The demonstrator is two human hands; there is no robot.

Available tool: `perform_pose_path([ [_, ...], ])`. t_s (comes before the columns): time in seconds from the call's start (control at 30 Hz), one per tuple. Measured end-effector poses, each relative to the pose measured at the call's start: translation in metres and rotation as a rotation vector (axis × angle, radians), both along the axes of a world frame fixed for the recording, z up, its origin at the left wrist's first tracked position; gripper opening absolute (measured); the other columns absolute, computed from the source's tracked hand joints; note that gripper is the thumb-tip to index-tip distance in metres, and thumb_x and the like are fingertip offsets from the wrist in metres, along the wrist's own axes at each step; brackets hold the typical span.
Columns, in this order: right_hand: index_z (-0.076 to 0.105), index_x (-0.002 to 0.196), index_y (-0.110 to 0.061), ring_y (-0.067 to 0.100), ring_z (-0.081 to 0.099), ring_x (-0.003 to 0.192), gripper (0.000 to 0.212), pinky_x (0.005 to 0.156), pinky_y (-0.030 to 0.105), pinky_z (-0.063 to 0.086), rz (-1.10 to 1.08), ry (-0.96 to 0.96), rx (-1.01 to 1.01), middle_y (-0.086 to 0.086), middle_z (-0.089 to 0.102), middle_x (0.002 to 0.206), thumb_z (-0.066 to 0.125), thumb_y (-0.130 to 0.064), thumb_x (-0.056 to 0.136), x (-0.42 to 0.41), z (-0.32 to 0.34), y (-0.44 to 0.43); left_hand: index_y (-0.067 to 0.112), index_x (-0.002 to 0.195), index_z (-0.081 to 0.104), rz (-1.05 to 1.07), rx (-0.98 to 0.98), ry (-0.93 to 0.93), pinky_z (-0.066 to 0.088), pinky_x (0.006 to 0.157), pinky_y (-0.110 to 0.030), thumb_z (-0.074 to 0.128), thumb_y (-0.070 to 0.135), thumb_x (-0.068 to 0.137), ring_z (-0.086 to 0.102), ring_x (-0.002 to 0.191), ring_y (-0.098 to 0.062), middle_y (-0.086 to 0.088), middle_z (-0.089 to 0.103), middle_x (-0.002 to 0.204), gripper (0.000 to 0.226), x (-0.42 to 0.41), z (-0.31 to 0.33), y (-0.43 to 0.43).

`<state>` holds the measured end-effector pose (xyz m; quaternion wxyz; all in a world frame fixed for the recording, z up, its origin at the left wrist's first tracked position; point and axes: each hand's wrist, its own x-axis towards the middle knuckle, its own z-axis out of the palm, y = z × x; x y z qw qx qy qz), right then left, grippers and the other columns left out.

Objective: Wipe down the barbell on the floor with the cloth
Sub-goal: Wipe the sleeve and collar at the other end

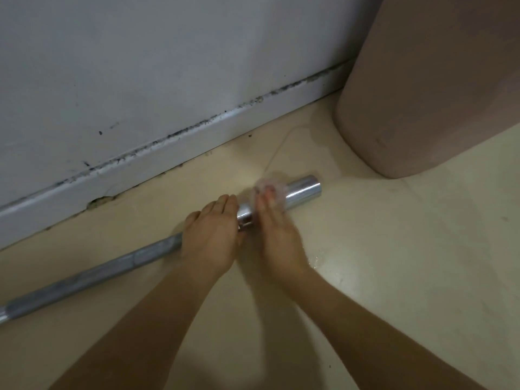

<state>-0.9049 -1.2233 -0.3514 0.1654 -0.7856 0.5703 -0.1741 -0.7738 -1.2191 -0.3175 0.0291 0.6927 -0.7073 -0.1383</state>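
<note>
right hand [277, 237] with cloth [275, 186] on barbell [305, 188] sleeve, left hand [209, 237] beside

Single wide-angle view from a camera worn on the person's head, looking forward and steeply down. Both forearms enter from the bottom edge and converge on the left hand [209, 235] and right hand [277, 237] just below frame centre. The camera faces the wall [140, 66] and its skirting board [168, 153], which slant across the upper half, while the floor [394, 263] fills the lower half. It sits close, near enough that the outstretched arms reach the barbell [98, 273], which runs diagonally from the left edge to right of centre.
</note>
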Motion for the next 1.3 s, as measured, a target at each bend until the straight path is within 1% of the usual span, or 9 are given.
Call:
perform_pose_path([
  [0.13, 0.037, 0.141, -0.008, 0.031, 0.05, 0.124, 0.056, 0.079, 0.035, 0.055, 0.135, 0.06, -0.113, 0.011, 0.036, 0.149, 0.04, -0.011, 0.085, 0.004, 0.0, -0.011, 0.022, 0.135, 0.032, 0.088, 0.029, 0.225, 0.045, 0.091, -0.046, 0.058, 0.034, 0.086, 0.05, 0.117, -0.025, -0.002, 0.051, 0.131, 0.057, 0.012, -0.003, -0.006],
  [0.27, 0.016, 0.149, -0.008, 0.036, 0.03, 0.137, 0.101, 0.101, 0.045, 0.041, -0.065, 0.128, 0.055, 0.012, 0.016, 0.157, 0.076, -0.011, 0.068, -0.039, 0.004, -0.049, 0.017, 0.134, 0.042, 0.074, -0.099, 0.154, 0.045, 0.087, -0.045, 0.064, 0.037, 0.084, 0.049, 0.105, -0.032, -0.01, 0.057, 0.122, 0.058, 0.02, -0.008, 0.004],
  [0.5, 0.007, 0.15, -0.011, 0.036, 0.033, 0.135, 0.124, 0.104, 0.041, 0.036, -0.328, 0.013, 0.221, 0.009, 0.0, 0.159, 0.085, -0.003, 0.054, -0.024, 0.01, -0.074, 0.011, 0.14, 0.032, 0.083, -0.068, 0.093, 0.041, 0.086, -0.043, 0.049, 0.035, 0.093, 0.044, 0.102, -0.031, -0.012, 0.054, 0.12, 0.055, 0.021, -0.006, -0.008],
  [0.6, 0.028, 0.145, -0.011, 0.032, 0.046, 0.127, 0.091, 0.096, 0.036, 0.044, -0.37, -0.113, 0.116, 0.01, 0.023, 0.155, 0.074, 0.0, 0.068, -0.023, 0.01, -0.081, 0.018, 0.141, 0.03, 0.122, -0.032, 0.175, 0.039, 0.084, -0.04, 0.048, 0.029, 0.094, 0.045, 0.101, -0.031, -0.012, 0.057, 0.116, 0.051, 0.025, 0.0, -0.019],
  [0.67, 0.065, 0.117, -0.012, 0.032, 0.066, 0.096, 0.046, 0.072, 0.028, 0.051, -0.331, -0.111, -0.176, 0.011, 0.065, 0.122, 0.065, -0.001, 0.073, -0.021, 0.014, -0.08, 0.024, 0.136, 0.035, 0.129, -0.037, 0.215, 0.04, 0.081, -0.04, 0.05, 0.029, 0.093, 0.048, 0.098, -0.03, -0.011, 0.061, 0.111, 0.046, 0.029, 0.004, -0.021],
  [0.73, 0.074, 0.093, -0.016, 0.03, 0.068, 0.075, 0.024, 0.058, 0.021, 0.046, -0.21, -0.006, -0.334, 0.008, 0.074, 0.092, 0.069, -0.004, 0.073, -0.015, 0.019, -0.07, 0.024, 0.133, 0.039, 0.087, -0.033, 0.19, 0.041, 0.08, -0.04, 0.049, 0.032, 0.093, 0.05, 0.095, -0.03, -0.01, 0.062, 0.108, 0.042, 0.032, 0.005, -0.022],
  [0.97, 0.054, 0.131, -0.014, 0.018, 0.046, 0.125, 0.044, 0.1, 0.031, 0.043, 0.228, -0.09, -0.108, 0.006, 0.051, 0.139, 0.052, -0.012, 0.087, 0.022, 0.005, -0.044, 0.026, 0.142, 0.03, 0.079, 0.018, 0.115, 0.041, 0.084, -0.043, 0.037, 0.035, 0.097, 0.05, 0.099, -0.035, -0.014, 0.061, 0.112, 0.046, 0.035, -0.008, -0.031],
  [1.13, 0.065, 0.116, -0.007, 0.027, 0.058, 0.113, 0.055, 0.096, 0.033, 0.046, -0.153, -0.075, -0.157, 0.011, 0.061, 0.128, 0.073, -0.003, 0.062, -0.038, 0.006, -0.086, 0.026, 0.141, 0.033, 0.102, 0.041, 0.181, 0.045, 0.085, -0.041, 0.069, 0.023, 0.082, 0.055, 0.103, -0.032, -0.011, 0.055, 0.118, 0.069, 0.056, -0.006, -0.01],
  [1.3, 0.053, 0.129, -0.011, 0.025, 0.043, 0.129, 0.041, 0.1, 0.032, 0.039, -0.025, -0.045, -0.092, 0.006, 0.051, 0.139, 0.051, -0.005, 0.089, 0.019, -0.008, -0.055, 0.019, 0.117, 0.056, 0.086, 0.073, 0.028, 0.035, 0.065, -0.032, 0.061, 0.017, 0.085, 0.059, 0.085, -0.031, -0.011, 0.062, 0.098, 0.033, 0.074, -0.002, -0.01],
])
